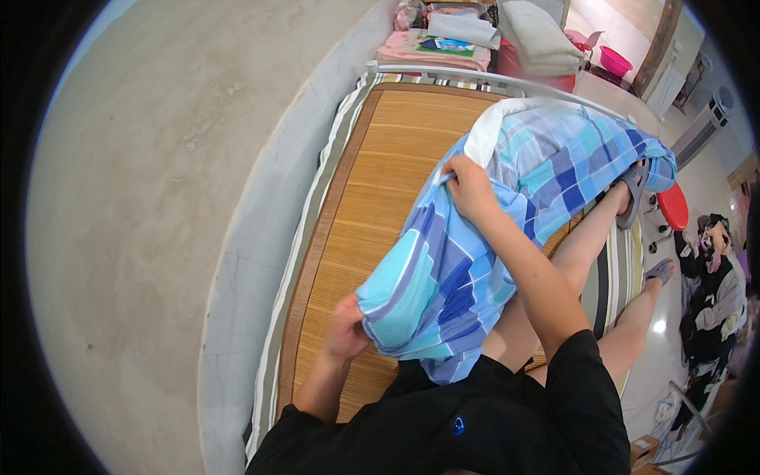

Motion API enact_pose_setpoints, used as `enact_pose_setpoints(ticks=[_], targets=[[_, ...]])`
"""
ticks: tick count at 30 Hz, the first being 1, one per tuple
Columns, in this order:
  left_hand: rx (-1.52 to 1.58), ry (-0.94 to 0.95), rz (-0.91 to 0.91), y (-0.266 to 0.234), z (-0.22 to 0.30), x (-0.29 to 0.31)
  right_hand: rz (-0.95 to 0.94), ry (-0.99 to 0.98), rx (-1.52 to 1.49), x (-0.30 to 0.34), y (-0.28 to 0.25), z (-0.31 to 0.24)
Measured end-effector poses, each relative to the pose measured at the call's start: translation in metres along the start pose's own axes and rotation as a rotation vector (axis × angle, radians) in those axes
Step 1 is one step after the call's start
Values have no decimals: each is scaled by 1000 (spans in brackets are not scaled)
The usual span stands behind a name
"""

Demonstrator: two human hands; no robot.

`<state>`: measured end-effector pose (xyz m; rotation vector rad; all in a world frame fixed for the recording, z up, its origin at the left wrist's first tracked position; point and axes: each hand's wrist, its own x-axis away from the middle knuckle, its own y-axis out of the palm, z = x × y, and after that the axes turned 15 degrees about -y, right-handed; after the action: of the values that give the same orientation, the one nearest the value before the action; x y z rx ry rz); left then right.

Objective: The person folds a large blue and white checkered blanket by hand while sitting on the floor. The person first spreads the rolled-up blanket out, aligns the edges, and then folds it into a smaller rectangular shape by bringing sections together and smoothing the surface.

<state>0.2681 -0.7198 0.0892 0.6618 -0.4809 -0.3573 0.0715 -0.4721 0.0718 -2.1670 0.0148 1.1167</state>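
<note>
A blue checked quilt (467, 285) with a white band (484, 133) along its far left side lies bunched over my lap and the bed. At its near left corner, my left hand (346, 328) is closed on the fabric. Farther up, my right hand (469, 188) pinches the left edge of the quilt close to the white band. Cloth hangs between the two hands and hides part of my legs. Beneath it is a bamboo sleeping mat (348, 237) with a brown border.
A pale wall (142, 198) runs along the left. Past the metal bed rail (491, 77) are folded bedding (538, 39) and a pink basin (615, 61). A red stool (673, 207) stands at the right, beside piled clothes (712, 277). My sandalled feet extend over the bed's right side.
</note>
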Motion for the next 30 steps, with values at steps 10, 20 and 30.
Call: enact_pose_setpoints(ticks=[10, 20, 30], targets=[[-17, 305, 227, -10, 47, 4, -160, -154, 43, 41, -19, -76], [-204, 407, -1, 1, 115, -15, -507, -90, 101, -20, -5, 37], [-29, 498, 498, -141, 178, -40, -337, -18, -79, -79, -62, -98]])
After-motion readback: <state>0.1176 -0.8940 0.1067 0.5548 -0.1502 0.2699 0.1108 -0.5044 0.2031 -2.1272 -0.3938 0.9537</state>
